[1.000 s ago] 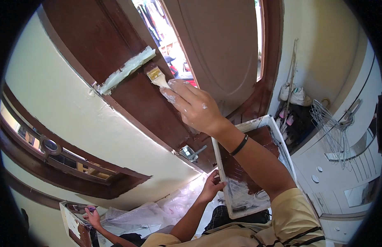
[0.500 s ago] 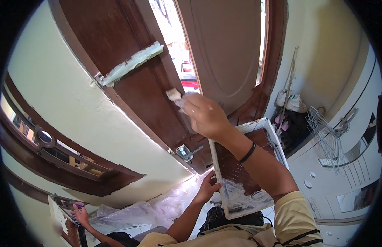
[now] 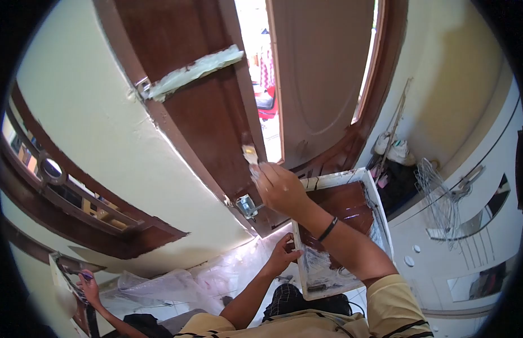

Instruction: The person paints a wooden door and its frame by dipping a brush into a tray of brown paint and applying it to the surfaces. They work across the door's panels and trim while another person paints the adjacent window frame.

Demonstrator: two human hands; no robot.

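Observation:
My right hand (image 3: 279,188) grips a paintbrush (image 3: 250,153) whose bristles rest against the dark brown door leaf (image 3: 188,107), low down near the open edge. My left hand (image 3: 282,256) holds the near left edge of a white paint tray (image 3: 377,194) that is smeared with brown paint. A strip of whitish masking tape (image 3: 195,72) crosses the door higher up. A metal hinge or latch piece (image 3: 246,205) sits just below the brush.
Another person's hand (image 3: 88,285) works at the lower left by a second tray. Crumpled plastic sheeting (image 3: 182,281) covers the floor. Wire hangers (image 3: 442,194) and shoes (image 3: 394,149) lie at the right beside a white cabinet (image 3: 470,248). A second door leaf (image 3: 323,79) stands ajar.
My right hand has drawn the brush down the door, from just under the tape strip to near the metal piece. The view has shifted a little; my left hand keeps hold of the tray.

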